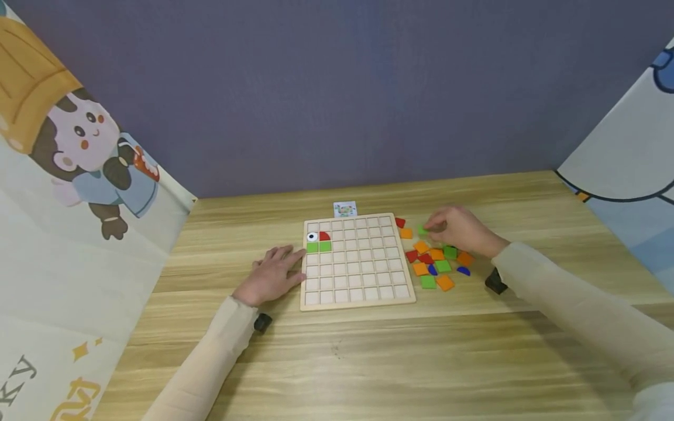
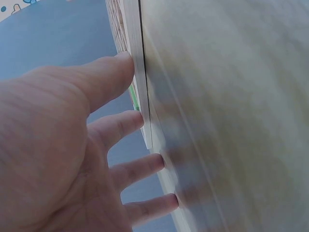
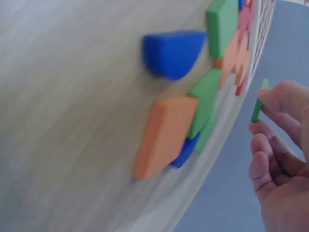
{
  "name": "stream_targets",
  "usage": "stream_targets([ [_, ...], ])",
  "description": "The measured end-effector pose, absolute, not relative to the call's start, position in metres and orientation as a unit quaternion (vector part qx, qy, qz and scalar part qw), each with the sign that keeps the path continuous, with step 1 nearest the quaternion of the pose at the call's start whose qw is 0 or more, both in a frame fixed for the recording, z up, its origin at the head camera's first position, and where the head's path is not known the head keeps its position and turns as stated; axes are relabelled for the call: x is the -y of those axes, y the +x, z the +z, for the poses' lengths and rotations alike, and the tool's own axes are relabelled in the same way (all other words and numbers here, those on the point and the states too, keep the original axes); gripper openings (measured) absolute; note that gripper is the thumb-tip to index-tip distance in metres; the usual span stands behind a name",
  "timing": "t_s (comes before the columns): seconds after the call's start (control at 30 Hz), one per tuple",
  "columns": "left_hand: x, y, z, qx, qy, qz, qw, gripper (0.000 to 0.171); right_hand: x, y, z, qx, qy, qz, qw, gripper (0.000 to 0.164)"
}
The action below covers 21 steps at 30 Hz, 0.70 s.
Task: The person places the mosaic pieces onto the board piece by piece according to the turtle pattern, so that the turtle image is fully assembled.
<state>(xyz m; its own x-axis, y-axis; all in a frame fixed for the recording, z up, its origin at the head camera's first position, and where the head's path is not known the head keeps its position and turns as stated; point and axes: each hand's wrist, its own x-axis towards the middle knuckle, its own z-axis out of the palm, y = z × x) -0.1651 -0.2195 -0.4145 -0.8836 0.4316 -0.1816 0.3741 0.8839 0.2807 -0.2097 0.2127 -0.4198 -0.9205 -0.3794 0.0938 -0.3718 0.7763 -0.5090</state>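
Note:
My right hand [image 1: 457, 229] pinches a green square tile [image 3: 259, 100] between thumb and fingers, raised over the far side of a pile of loose tiles. Fingers spread, my left hand [image 1: 274, 273] rests at the left edge of a wooden grid board [image 1: 358, 306]; its thumb and index fingertip touch the board's side in the left wrist view. In the board's upper left cells lie a white eye tile [image 1: 312, 237], a red quarter-round tile [image 1: 325, 236] and two green squares [image 1: 319, 247] below them.
Right of the board lie loose orange squares [image 1: 445, 283], green squares [image 1: 429, 282], red pieces [image 1: 425, 258] and blue half-rounds [image 1: 463, 271]. A small picture card [image 1: 344, 209] touches or nearly touches the board's far edge. A dark panel [image 1: 368, 99] stands behind the table.

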Motion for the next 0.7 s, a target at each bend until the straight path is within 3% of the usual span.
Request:
stream_targets([
  [0.7,0.220,-0.166,-0.415,-0.963,0.211,0.117,0.121,0.062,-0.160,-0.212,-0.404,-0.917,-0.295,-0.268,-0.016,0.018],
])
